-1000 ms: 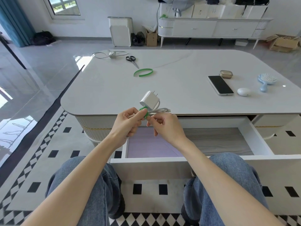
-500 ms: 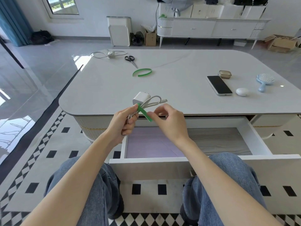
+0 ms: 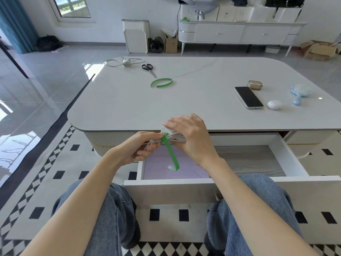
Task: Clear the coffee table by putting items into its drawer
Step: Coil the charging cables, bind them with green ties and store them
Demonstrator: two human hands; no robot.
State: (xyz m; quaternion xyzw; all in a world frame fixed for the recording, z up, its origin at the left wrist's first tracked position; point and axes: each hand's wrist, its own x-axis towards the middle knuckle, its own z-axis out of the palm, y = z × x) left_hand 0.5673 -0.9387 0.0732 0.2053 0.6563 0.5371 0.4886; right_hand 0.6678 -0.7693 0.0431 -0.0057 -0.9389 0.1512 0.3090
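Above the drawer (image 3: pixel 184 191), both hands (image 3: pixel 143 147) (image 3: pixel 193 139) grip the charger (image 3: pixel 176 139).

A home living room: a low white worktop (image 3: pixel 129 100) with rounded corners is standing on a black-and-white checked rug (image 3: pixel 55 163); a pale sideboard (image 3: pixel 239 34) on slim legs is lining the far wall, carrying white boxes (image 3: pixel 232 13); a teal curtain (image 3: pixel 14 24) is hanging beside a window (image 3: pixel 73 6); glossy grey floor tiles (image 3: pixel 46 89) are reflecting daylight; a phone (image 3: pixel 248 97), a blue hairbrush (image 3: pixel 300 92) and scissors (image 3: pixel 148 68) are lying on the worktop; a person in jeans (image 3: pixel 107 218) is sitting at its open drawer (image 3: pixel 184 191).
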